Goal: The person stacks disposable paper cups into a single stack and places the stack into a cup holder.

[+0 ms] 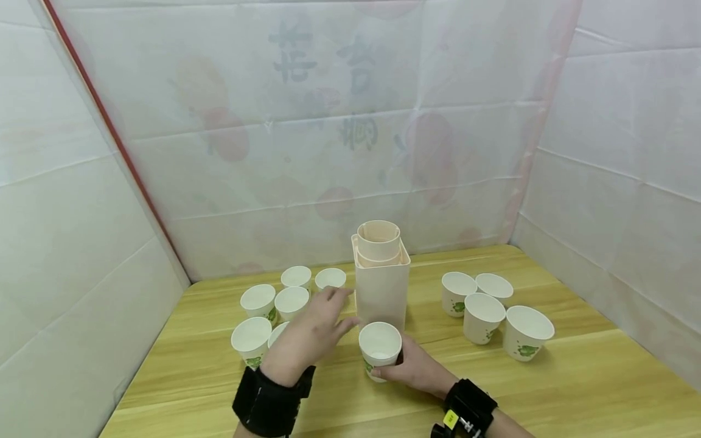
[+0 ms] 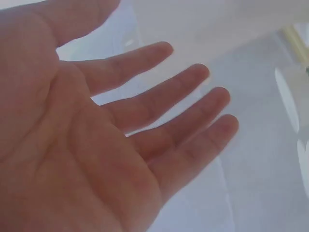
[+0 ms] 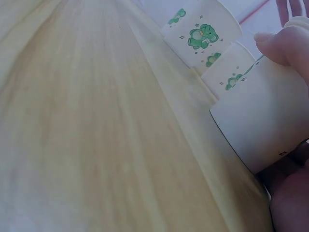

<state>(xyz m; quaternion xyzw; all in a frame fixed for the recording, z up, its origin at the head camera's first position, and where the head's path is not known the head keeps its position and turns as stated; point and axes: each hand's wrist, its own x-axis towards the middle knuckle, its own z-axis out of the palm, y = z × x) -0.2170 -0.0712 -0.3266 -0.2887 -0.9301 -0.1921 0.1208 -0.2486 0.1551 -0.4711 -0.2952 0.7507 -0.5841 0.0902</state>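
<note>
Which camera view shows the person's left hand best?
The left wrist view: the left hand fills much of it, palm showing. The head view shows its back, smaller; the right wrist view, only some fingers.

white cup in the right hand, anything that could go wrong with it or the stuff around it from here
The right hand grips the held cup just in front of the tall container, so a careless lift might knock the container. The left hand is close to the cups on the left, so a sideways sweep could tip one over.
</note>
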